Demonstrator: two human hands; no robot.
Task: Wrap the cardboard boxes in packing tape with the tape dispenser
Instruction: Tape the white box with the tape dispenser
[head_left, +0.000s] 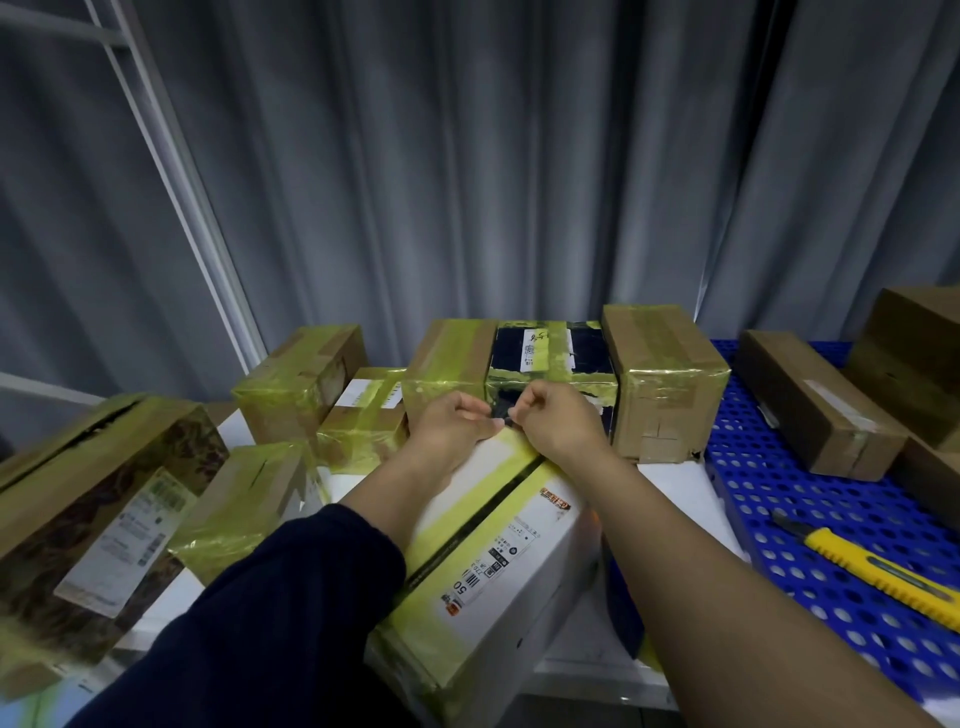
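Note:
A white cardboard box (511, 561) with printed labels lies in front of me, with yellowish tape running along its top seam and around its near end. Both hands meet at the box's far end. My left hand (449, 423) and my right hand (556, 421) have curled fingers that pinch a small dark piece between them, possibly tape or a torn strip; I cannot tell which. No tape dispenser is visible. Behind the hands stands a black box (550, 353) crossed with yellow tape.
Several taped brown boxes crowd the white table (670, 480): a large one (88, 499) at left, one (662, 379) right of the black box. A yellow utility knife (878, 571) lies on a blue perforated tray (810, 519) with untaped boxes (810, 405). Grey curtain behind.

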